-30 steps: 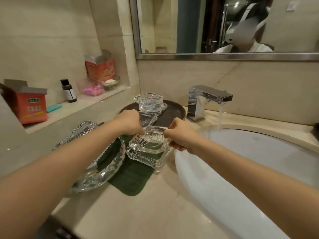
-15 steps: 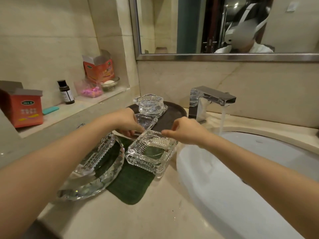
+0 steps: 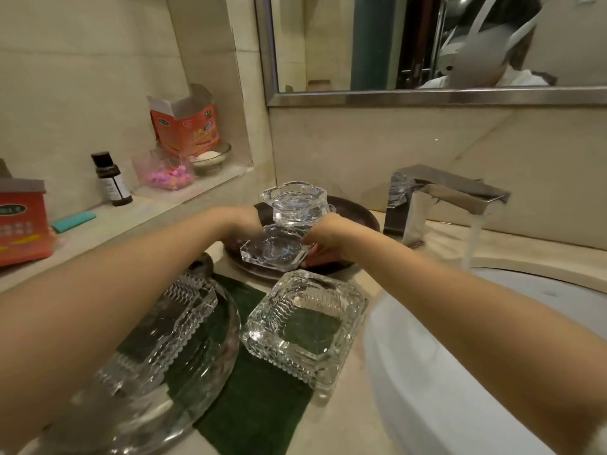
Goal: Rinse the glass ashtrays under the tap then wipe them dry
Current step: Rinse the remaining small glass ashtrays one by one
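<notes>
While water is running from the square chrome tap (image 3: pixel 443 198) into the white basin (image 3: pixel 460 389), both hands are holding a faceted glass ashtray (image 3: pixel 272 249) over the dark round tray (image 3: pixel 358 218) at the back edge of the tabletop (image 3: pixel 328 431). The left hand (image 3: pixel 238 221) is gripping its left rim and the right hand (image 3: pixel 328 234) is gripping its right rim, fingers curled around the glass. A second faceted ashtray (image 3: pixel 295 201) is standing behind it, and a square ribbed ashtray (image 3: pixel 305 326) is resting on the green cloth (image 3: pixel 256 402) near the front edge.

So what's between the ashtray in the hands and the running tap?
In the head view, only the right hand and the dark tray's rim lie between the held ashtray and the tap.
</notes>
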Motion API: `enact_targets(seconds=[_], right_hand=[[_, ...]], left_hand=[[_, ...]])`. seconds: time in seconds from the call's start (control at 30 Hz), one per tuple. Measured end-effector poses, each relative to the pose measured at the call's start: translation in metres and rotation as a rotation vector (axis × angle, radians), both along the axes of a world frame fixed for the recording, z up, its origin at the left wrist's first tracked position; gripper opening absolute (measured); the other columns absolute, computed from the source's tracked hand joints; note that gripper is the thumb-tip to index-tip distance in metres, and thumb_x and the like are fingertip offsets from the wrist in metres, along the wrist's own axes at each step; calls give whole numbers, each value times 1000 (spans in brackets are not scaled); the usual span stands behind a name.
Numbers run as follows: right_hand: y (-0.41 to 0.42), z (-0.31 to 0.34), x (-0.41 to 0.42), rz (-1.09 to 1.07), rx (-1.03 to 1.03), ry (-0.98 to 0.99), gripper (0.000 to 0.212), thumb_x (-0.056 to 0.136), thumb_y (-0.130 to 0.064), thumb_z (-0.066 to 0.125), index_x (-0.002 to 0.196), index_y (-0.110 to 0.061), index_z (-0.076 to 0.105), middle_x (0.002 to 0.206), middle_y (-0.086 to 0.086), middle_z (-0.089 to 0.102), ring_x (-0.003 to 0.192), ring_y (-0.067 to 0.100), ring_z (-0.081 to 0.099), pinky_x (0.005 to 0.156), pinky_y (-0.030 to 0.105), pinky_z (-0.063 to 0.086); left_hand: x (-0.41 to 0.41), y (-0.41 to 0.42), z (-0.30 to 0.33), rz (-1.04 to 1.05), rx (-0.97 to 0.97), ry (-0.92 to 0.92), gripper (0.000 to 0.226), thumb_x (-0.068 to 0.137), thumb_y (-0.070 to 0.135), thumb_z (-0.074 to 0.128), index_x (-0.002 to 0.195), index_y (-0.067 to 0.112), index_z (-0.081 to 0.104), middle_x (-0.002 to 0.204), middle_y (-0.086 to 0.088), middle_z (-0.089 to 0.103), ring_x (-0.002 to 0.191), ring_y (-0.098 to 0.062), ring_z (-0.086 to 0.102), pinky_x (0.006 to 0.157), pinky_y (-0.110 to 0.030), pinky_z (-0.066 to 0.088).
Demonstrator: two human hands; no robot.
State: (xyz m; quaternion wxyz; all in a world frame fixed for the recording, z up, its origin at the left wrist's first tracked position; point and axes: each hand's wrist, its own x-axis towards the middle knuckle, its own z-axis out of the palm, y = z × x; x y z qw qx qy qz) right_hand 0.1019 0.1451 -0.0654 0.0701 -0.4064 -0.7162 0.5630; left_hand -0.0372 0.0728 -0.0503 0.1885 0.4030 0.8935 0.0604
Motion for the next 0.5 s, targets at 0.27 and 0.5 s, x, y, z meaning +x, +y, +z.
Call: enact_targets(seconds=[0.27, 0.5], right_hand=[[1, -1, 3, -47, -40, 44, 30, 87, 2, 59, 115, 3, 47, 82, 14, 57, 57, 19, 60, 44, 25, 54], [-6, 25, 50, -147, 168, 250, 25, 83, -10, 68, 103, 3, 59, 81, 10, 61, 60, 15, 58, 61, 26, 57]], left_hand=[[-8, -3, 5, 101, 18, -133, 12, 88, 10, 62, 94, 2, 55, 80, -9, 51, 60, -14, 44, 49, -20, 39], [28, -29, 39, 141, 362, -406, 5, 91, 5, 54, 92, 0, 57, 81, -7, 52, 55, -10, 41, 37, -13, 37]])
